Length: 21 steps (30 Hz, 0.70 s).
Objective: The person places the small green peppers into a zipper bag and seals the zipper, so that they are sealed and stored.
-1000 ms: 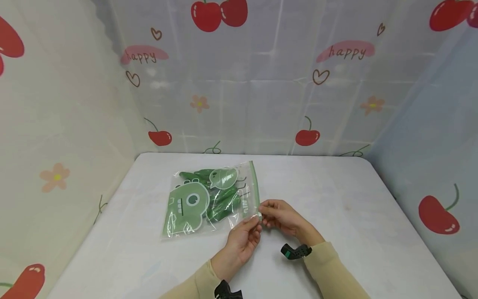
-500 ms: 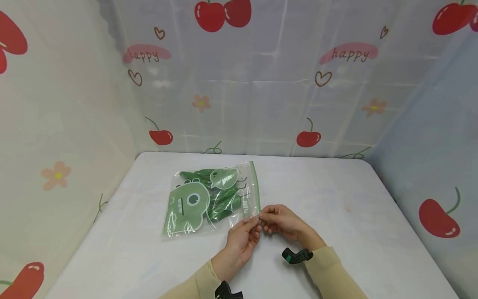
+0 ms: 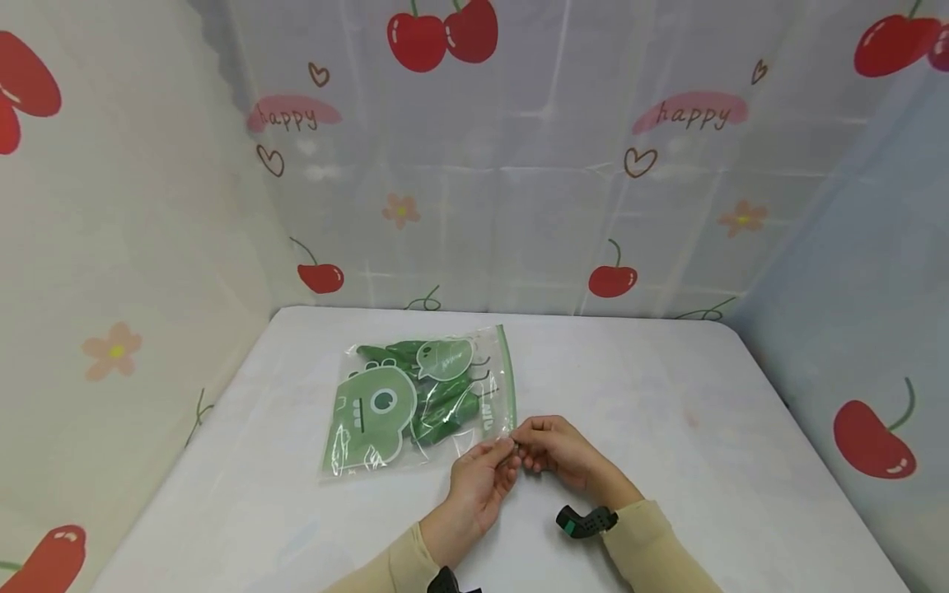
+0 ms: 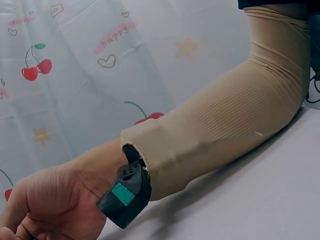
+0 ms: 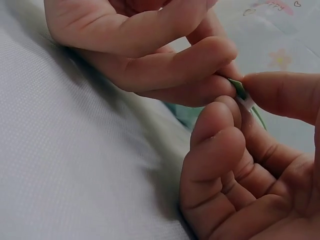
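A clear zip bag [image 3: 371,412] printed with a green dinosaur lies on the white table, with several green peppers [image 3: 445,420] inside. Its green zip edge [image 3: 508,371] runs along the right side. At the near right corner, my left hand [image 3: 474,486] pinches the bag between thumb and fingers. My right hand [image 3: 559,453] pinches the same corner from the right, fingertips against the left ones. In the right wrist view, a green strip [image 5: 239,89] and a small white piece [image 5: 247,103] show between the fingertips. The left wrist view shows the right hand [image 4: 60,200] and sleeve.
The white table [image 3: 652,395] carries the bag left of its middle. Curtains with cherry prints [image 3: 474,181] stand behind it and at both sides. Black wrist cameras [image 3: 586,521] sit at the tan sleeve cuffs.
My right hand has slid a little toward me along the zip edge, down to the near corner beside the left fingers. The left hand and the bag have stayed almost in place.
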### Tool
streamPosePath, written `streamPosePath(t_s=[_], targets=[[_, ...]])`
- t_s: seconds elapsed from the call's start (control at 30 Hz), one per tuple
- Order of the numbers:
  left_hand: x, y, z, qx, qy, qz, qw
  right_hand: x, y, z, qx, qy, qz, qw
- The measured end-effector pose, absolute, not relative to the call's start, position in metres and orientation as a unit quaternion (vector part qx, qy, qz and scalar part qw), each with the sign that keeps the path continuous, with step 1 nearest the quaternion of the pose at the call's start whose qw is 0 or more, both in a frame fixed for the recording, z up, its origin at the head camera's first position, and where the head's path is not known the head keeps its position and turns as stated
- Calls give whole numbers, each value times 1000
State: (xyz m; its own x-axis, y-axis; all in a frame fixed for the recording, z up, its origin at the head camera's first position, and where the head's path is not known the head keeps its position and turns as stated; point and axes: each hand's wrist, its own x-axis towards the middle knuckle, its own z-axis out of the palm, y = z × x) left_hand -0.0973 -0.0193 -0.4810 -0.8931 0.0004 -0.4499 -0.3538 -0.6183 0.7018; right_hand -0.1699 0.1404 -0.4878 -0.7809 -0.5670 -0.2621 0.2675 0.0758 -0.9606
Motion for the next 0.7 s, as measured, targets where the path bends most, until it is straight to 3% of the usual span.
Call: streamPosePath(t_s=[0.33, 0.7], targets=[[-95, -19, -483, -213, 440, 869, 83, -166, 136, -486, -109, 674, -666, 301], [-94, -18, -483, -227, 475, 844, 100, -165, 136, -485, -74, 675, -674, 291]])
